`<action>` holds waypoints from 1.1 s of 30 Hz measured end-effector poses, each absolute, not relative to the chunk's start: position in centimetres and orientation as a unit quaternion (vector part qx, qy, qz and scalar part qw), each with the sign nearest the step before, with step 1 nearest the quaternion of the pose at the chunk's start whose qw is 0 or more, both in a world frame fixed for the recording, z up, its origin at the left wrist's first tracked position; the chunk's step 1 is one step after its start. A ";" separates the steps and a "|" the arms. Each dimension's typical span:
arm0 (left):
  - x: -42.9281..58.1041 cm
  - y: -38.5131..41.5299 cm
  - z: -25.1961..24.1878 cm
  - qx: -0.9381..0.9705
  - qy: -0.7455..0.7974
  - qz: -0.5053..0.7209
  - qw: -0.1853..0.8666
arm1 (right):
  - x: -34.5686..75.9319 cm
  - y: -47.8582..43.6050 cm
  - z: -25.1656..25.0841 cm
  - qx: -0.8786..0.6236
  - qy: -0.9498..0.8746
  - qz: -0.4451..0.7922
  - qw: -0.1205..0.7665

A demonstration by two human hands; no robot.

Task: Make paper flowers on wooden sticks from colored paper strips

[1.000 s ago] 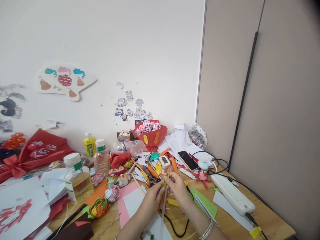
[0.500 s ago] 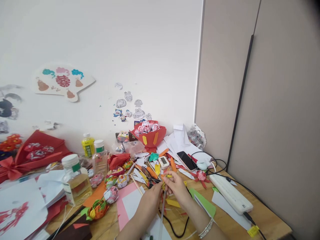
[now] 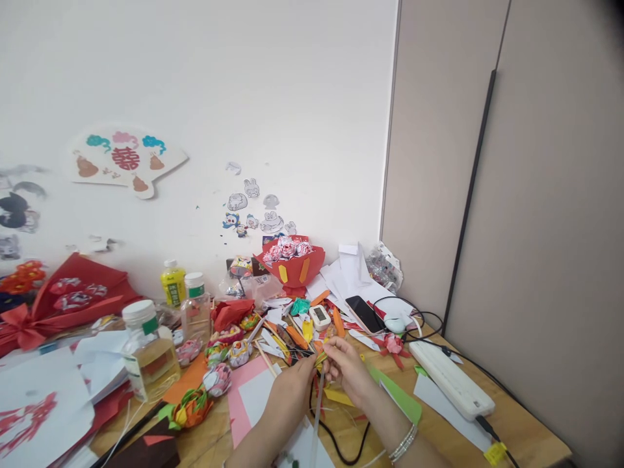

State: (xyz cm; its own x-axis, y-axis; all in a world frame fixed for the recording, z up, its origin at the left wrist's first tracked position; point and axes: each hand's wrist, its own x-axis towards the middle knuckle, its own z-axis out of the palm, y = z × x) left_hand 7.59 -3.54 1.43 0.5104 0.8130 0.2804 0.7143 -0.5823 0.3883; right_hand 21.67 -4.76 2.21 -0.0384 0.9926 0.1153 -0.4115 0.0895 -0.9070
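A small yellow paper flower (image 3: 320,359) is pinched between my two hands, mostly covered by the fingers. From it a pale, straw-like stem (image 3: 318,413) runs down toward the bottom edge. My left hand (image 3: 295,383) closes on the flower's left side, near the top of the stem. Thumb and fingers of my right hand (image 3: 345,364) grip its right side. Just beyond the hands lie loose orange paper petals (image 3: 295,336) and a white digital timer (image 3: 320,317). A pink sheet (image 3: 238,406) lies left of my left wrist, and a folded green paper (image 3: 402,400) is by my right forearm.
Finished paper flowers (image 3: 194,406) and glue-like jars (image 3: 151,354) crowd the left. A red bouquet (image 3: 291,266) stands against the wall. A phone (image 3: 364,314), cables and a white power strip (image 3: 451,377) lie right. A black cord (image 3: 347,460) loops below my hands.
My right fingers have shifted slightly on the yellow paper flower, with the index finger lifted a little. My left hand stays in nearly the same place. The view has moved very slightly.
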 end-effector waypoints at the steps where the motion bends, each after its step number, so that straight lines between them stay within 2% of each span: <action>1: 7.6 -3.5 1.5 0.860 0.444 0.223 0.116 | 21.6 -4.7 2.1 -0.343 -0.432 0.577 0.602; 5: 7.5 -3.7 1.9 0.846 0.458 0.240 0.134 | 21.5 -4.2 1.6 -0.364 -0.475 0.532 0.599; 9: 7.4 -4.1 2.7 0.838 0.426 0.272 0.205 | 21.9 -4.0 1.5 -0.392 -0.525 0.498 0.568; 12: 7.2 -4.4 3.7 0.819 0.388 0.277 0.318 | 22.5 -4.1 1.6 -0.377 -0.559 0.506 0.538; 16: 7.0 -4.8 5.0 0.734 0.331 0.205 0.556 | 22.7 -4.5 1.5 -0.346 -0.611 0.518 0.489; 19: 7.0 -4.9 5.0 0.695 0.323 0.147 0.626 | 22.6 -4.7 1.1 -0.333 -0.659 0.491 0.463; 22: 7.1 -4.7 4.0 0.684 0.360 0.136 0.620 | 22.3 -4.8 0.8 -0.342 -0.685 0.456 0.455; 28: 8.1 -4.1 2.1 0.786 0.354 0.271 0.428 | 21.7 -5.0 0.7 -0.398 -0.692 0.394 0.455; 33: 7.5 -3.5 2.0 0.777 0.486 0.270 0.296 | 21.6 -4.7 0.8 -0.413 -0.698 0.333 0.482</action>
State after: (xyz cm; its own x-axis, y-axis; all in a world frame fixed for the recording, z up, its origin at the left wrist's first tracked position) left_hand 7.54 -3.48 2.05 0.3821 0.9148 0.1309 0.5951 -0.3520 0.7225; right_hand 21.62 -4.73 0.81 -0.1957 0.8965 0.3974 0.2553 0.4379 -0.8620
